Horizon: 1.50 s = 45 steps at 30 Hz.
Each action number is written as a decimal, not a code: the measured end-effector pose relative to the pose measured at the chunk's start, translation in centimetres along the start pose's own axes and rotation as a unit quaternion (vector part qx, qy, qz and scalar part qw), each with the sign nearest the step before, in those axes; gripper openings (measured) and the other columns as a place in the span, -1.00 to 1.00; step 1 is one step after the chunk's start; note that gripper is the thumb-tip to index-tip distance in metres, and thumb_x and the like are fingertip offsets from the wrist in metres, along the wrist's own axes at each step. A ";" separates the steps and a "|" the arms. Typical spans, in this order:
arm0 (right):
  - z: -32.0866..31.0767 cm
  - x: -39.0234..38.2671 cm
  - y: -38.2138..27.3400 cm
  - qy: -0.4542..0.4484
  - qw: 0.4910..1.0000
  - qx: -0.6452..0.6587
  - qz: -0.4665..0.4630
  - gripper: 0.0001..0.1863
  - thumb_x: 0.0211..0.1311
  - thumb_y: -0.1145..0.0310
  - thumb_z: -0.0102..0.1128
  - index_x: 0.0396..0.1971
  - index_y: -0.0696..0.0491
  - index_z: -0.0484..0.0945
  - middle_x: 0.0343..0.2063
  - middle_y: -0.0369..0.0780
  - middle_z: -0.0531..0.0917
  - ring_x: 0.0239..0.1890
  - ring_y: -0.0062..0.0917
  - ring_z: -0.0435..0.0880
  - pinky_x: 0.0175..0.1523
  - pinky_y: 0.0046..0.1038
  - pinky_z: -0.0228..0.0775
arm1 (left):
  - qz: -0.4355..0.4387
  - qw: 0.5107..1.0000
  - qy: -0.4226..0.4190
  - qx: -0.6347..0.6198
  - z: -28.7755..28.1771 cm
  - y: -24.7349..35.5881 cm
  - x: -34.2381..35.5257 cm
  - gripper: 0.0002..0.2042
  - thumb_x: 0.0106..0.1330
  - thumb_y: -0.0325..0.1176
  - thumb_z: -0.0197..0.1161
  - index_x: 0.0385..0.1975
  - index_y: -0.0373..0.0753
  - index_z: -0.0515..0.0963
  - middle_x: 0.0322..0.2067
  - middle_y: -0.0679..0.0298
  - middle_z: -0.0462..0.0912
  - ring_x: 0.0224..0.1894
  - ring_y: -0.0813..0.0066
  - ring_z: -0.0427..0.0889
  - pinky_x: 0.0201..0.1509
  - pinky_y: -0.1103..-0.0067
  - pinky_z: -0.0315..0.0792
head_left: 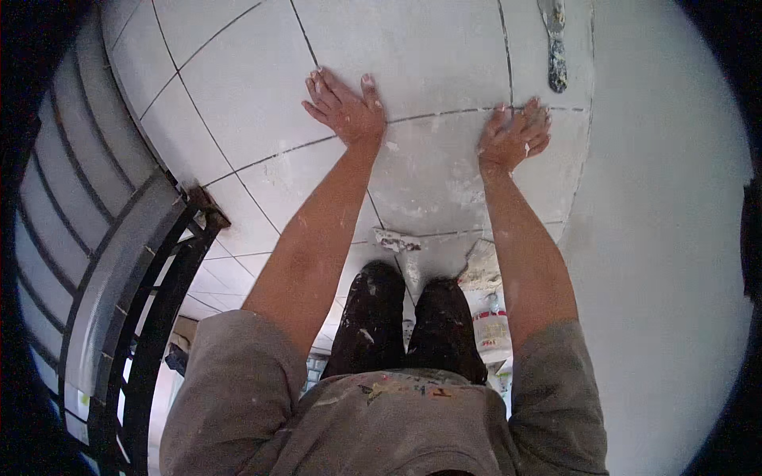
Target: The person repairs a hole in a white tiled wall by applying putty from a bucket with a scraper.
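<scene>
Both of my palms are down on the pale tiled floor (444,174), arms stretched forward. My left hand (347,111) lies with its fingers spread, close to a dark joint line between tiles. Further right, my right hand (516,136) rests beside another joint, its fingers apart and dabbed with white. Neither hand holds anything. Beyond the right hand is a putty knife (558,59) with a speckled dark handle, smeared with white. A white-crusted flat piece, perhaps a scraper (397,240), lies in front of my knees.
A black metal railing (169,289) curves along the left. On the right rises a plain pale wall (667,206). Near my right knee are a rough whitish slab-like piece (481,268) and a white bucket (492,332) with a red band. White smears mark the tiles.
</scene>
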State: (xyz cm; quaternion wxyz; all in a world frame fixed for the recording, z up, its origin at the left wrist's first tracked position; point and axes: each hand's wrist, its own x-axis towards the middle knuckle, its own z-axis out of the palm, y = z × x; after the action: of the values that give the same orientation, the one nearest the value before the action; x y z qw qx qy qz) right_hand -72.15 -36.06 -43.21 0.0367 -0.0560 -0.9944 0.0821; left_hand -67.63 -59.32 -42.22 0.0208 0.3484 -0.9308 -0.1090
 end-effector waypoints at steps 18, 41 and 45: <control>0.4 -1.1 0.7 -0.034 0.999 0.003 -0.004 -0.33 0.35 -0.02 -0.17 0.30 0.11 0.10 0.28 -0.03 0.17 0.33 -0.15 0.07 0.37 0.00 -0.35 | 0.127 0.973 0.191 0.008 1.0 -4.7 26.8 -0.38 0.30 0.03 -0.01 0.17 -0.39 0.29 0.19 -0.12 0.28 0.27 -0.03 0.19 0.29 -0.01 -0.07; -0.3 0.0 1.9 -0.003 1.000 -0.013 -0.023 -0.35 0.31 -0.06 -0.07 0.16 0.20 0.25 0.11 0.03 0.29 0.23 -0.08 0.14 0.25 -0.01 -0.08 | 0.057 0.994 0.077 0.061 0.8 -0.6 26.0 -0.43 0.36 -0.14 -0.02 0.23 -0.43 0.16 0.24 -0.10 0.18 0.30 0.01 0.10 0.35 0.12 -0.09; -3.8 4.8 -2.8 -0.035 0.996 0.082 0.005 -0.43 0.32 0.09 0.03 0.11 0.25 0.26 0.08 0.04 0.33 0.15 -0.11 0.23 0.24 -0.10 -0.01 | 0.136 0.979 0.143 -0.043 0.8 -2.5 26.8 -0.38 0.31 0.02 0.02 0.18 -0.39 0.24 0.19 -0.04 0.25 0.31 0.03 0.11 0.26 -0.07 -0.13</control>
State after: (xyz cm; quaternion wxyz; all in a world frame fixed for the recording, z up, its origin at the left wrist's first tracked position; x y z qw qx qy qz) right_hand -76.88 -37.61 -38.72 0.0055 -0.0551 -0.9847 0.1650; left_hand -86.39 -78.51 -44.53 0.1830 0.2289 -0.9514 -0.0946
